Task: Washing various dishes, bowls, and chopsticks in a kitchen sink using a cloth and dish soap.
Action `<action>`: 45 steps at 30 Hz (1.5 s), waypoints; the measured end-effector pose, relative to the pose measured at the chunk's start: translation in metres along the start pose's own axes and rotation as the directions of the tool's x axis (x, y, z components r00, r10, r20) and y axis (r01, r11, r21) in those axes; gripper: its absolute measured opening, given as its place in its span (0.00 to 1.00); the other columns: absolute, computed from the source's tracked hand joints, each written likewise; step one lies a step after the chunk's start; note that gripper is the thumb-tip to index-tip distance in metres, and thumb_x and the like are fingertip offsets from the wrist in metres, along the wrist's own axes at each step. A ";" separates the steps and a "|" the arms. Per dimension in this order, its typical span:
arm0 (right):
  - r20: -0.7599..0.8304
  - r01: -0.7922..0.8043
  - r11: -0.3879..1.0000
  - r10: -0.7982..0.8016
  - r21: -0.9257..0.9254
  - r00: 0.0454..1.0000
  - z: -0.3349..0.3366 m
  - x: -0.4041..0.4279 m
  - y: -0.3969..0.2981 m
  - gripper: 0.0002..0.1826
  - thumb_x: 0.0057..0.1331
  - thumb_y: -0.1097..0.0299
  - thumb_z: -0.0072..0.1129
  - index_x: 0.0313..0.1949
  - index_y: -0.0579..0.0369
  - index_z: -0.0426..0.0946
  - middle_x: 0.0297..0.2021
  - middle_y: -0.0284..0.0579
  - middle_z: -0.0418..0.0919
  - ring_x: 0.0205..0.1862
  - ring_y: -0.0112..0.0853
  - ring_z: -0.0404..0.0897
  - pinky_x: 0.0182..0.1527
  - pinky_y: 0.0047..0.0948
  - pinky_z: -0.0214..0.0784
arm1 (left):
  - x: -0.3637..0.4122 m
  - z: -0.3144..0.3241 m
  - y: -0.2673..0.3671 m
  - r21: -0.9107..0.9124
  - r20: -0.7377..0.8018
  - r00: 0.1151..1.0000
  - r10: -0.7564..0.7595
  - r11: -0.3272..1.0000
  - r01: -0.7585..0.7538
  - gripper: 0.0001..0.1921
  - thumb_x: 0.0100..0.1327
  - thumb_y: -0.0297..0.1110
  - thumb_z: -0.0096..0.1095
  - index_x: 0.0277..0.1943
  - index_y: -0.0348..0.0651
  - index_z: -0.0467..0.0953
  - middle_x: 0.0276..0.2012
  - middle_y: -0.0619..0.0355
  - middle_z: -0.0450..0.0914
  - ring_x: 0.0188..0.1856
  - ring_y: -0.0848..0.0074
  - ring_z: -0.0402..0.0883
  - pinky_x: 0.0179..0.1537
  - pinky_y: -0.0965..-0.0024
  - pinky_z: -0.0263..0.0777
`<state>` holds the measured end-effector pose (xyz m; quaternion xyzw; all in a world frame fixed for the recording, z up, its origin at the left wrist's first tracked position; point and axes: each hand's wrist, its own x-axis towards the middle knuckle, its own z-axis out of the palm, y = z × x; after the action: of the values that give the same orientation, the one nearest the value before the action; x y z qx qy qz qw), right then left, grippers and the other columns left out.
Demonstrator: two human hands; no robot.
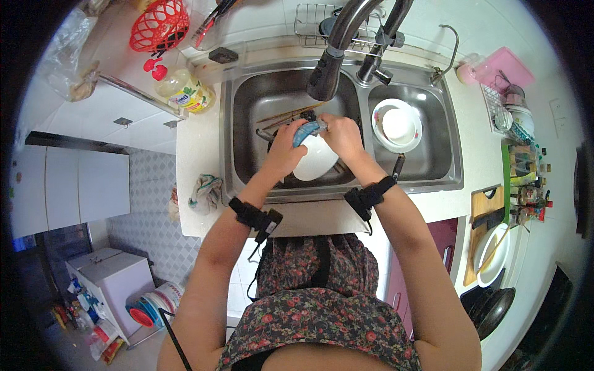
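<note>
Over the left basin of a steel double sink (226, 139), my left hand (286, 147) grips a small curved blue item (306, 133). Whether this is a cloth, a scrubber or a piece of crockery I cannot tell. My right hand (342, 139) pinches its greyish right end, fingertips close to the left hand's. Just beneath both hands sits a white bowl (317, 161), partly covered by my left thumb. Behind them, several wooden chopsticks (290, 112) lie in the basin beside a dark object (307, 115). A dark curved handle (264, 135) shows left of my left hand.
A black faucet head (323, 76) hangs just beyond my hands. White bowls (397, 125) are stacked in the right basin, with a dark handle (398, 164) nearby. Dish soap (188, 92) and a rag (205, 192) sit left; a cutting board (482, 208) with a cleaver lies right.
</note>
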<state>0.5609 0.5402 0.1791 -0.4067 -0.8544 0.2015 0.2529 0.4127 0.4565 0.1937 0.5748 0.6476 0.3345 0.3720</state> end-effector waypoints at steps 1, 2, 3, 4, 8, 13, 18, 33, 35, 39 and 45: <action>-0.009 -0.091 0.995 0.091 0.050 0.996 -0.005 0.001 -0.005 0.18 0.46 0.66 0.62 0.32 0.68 0.74 0.22 0.60 0.74 0.29 0.48 0.76 0.33 0.37 0.69 | -0.001 0.004 -0.005 0.003 -0.003 1.000 0.002 1.000 -0.002 0.32 0.41 0.29 0.52 0.55 0.38 0.60 0.49 0.44 0.65 0.53 0.59 0.63 0.54 0.66 0.55; -0.013 -0.180 0.978 0.182 0.101 0.983 -0.007 0.002 -0.008 0.19 0.47 0.65 0.61 0.34 0.69 0.74 0.21 0.60 0.74 0.29 0.47 0.77 0.33 0.38 0.69 | -0.002 0.009 -0.012 -0.261 -0.143 0.990 -0.018 0.965 -0.020 0.31 0.41 0.28 0.52 0.54 0.39 0.61 0.48 0.49 0.66 0.51 0.64 0.64 0.54 0.69 0.56; -0.019 -0.187 0.978 0.190 0.097 0.982 -0.004 -0.003 -0.004 0.19 0.47 0.65 0.61 0.34 0.69 0.74 0.21 0.60 0.74 0.29 0.47 0.77 0.33 0.38 0.69 | -0.002 0.016 -0.017 -0.504 -0.260 0.963 -0.070 0.861 -0.074 0.30 0.40 0.28 0.52 0.53 0.40 0.63 0.47 0.54 0.66 0.49 0.69 0.66 0.53 0.72 0.56; 0.115 -0.391 0.909 0.377 0.143 0.919 0.006 -0.009 0.003 0.17 0.50 0.67 0.60 0.34 0.69 0.73 0.22 0.57 0.75 0.26 0.43 0.77 0.29 0.36 0.70 | 0.002 0.019 -0.018 -0.609 -0.307 0.942 -0.135 0.789 -0.085 0.28 0.44 0.27 0.52 0.53 0.39 0.61 0.46 0.53 0.66 0.49 0.70 0.66 0.51 0.72 0.59; 0.597 -0.779 0.279 0.514 0.562 0.616 0.020 -0.027 -0.011 0.25 0.51 0.68 0.60 0.46 0.67 0.62 0.35 0.50 0.73 0.32 0.40 0.77 0.25 0.31 0.72 | 0.008 0.018 -0.037 -0.651 -0.433 0.873 -0.225 0.748 -0.130 0.27 0.54 0.40 0.56 0.53 0.33 0.60 0.48 0.48 0.64 0.50 0.67 0.65 0.52 0.69 0.57; -0.038 -0.313 0.903 0.338 0.294 0.940 0.017 -0.032 -0.015 0.35 0.49 0.72 0.59 0.55 0.62 0.52 0.51 0.60 0.56 0.50 0.51 0.64 0.52 0.36 0.58 | 0.005 0.024 -0.017 -0.478 -0.437 0.871 -0.224 0.878 -0.014 0.28 0.57 0.45 0.54 0.53 0.33 0.60 0.50 0.45 0.65 0.51 0.66 0.65 0.52 0.69 0.57; 0.408 -0.294 0.731 0.023 0.616 0.913 0.018 -0.022 -0.035 0.13 0.59 0.69 0.47 0.41 0.63 0.69 0.47 0.53 0.66 0.50 0.44 0.64 0.51 0.31 0.57 | 0.004 0.036 -0.018 -0.624 -0.331 0.900 -0.285 0.782 0.018 0.30 0.61 0.52 0.47 0.55 0.34 0.60 0.49 0.48 0.67 0.51 0.69 0.65 0.53 0.69 0.56; 0.045 0.195 0.975 -0.201 0.110 0.979 -0.001 -0.025 -0.001 0.15 0.46 0.68 0.54 0.34 0.62 0.68 0.35 0.50 0.71 0.39 0.47 0.68 0.45 0.37 0.60 | 0.005 0.048 -0.008 -0.690 -0.076 0.984 -0.161 0.721 0.064 0.27 0.62 0.49 0.46 0.56 0.38 0.59 0.50 0.53 0.66 0.50 0.72 0.65 0.52 0.72 0.57; 0.230 0.018 0.953 -0.091 0.303 0.969 -0.018 -0.029 -0.028 0.16 0.46 0.71 0.54 0.35 0.62 0.66 0.40 0.52 0.68 0.42 0.48 0.66 0.48 0.37 0.58 | 0.007 0.055 -0.024 -0.772 -0.073 0.964 -0.257 0.626 0.108 0.28 0.61 0.52 0.45 0.57 0.39 0.59 0.51 0.52 0.65 0.50 0.71 0.66 0.53 0.71 0.57; 0.390 0.089 0.955 -0.200 0.284 0.899 -0.033 -0.057 0.005 0.15 0.45 0.72 0.53 0.36 0.57 0.68 0.35 0.48 0.71 0.43 0.42 0.70 0.48 0.38 0.61 | 0.025 0.068 -0.004 -0.791 0.101 0.928 -0.360 0.536 0.294 0.33 0.59 0.56 0.46 0.59 0.41 0.54 0.53 0.50 0.63 0.52 0.68 0.66 0.47 0.65 0.65; 0.208 0.264 0.914 -0.207 -0.306 0.956 -0.086 -0.067 0.076 0.14 0.45 0.75 0.52 0.35 0.53 0.73 0.29 0.40 0.76 0.37 0.36 0.74 0.42 0.32 0.68 | 0.051 0.101 0.027 -0.801 0.331 0.924 -0.190 0.461 0.382 0.32 0.60 0.51 0.49 0.61 0.45 0.51 0.55 0.52 0.61 0.53 0.64 0.66 0.41 0.56 0.73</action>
<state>0.6934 0.5438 0.1870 -0.3183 -0.9374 0.0574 0.1291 0.5105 0.5105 0.1613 0.2290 0.4462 0.4832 0.7176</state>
